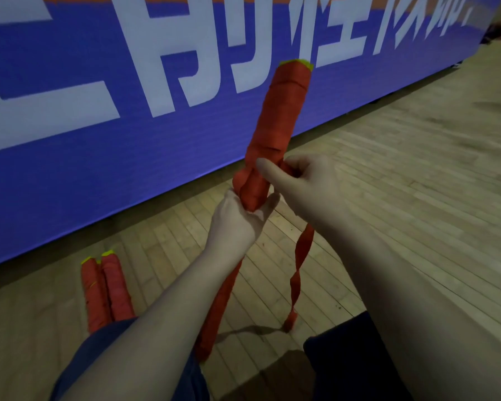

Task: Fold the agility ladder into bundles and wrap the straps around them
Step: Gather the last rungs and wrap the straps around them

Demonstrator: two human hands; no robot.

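- The long orange bundle (275, 123) is held tilted above the wooden floor (417, 169). It is gripped round its middle by the left hand (237, 221), whose fingers are curled about it.
- The strap (302, 250) is pinched by the right hand (304, 183) just beside the bundle, with the index finger extended. Its loose tail is seen hanging twisted down to the floor.
- For a good wrap, the twist is best smoothed out and the strap drawn taut. Each turn should be laid flat beside the one before while the bundle is steadied.
- Two finished bundles (107, 287) are seen lying side by side on the floor, near the blue banner (99, 111).
- Part of the bundle is hidden behind the left forearm, and the point where the strap leaves the bundle is covered by fingers.
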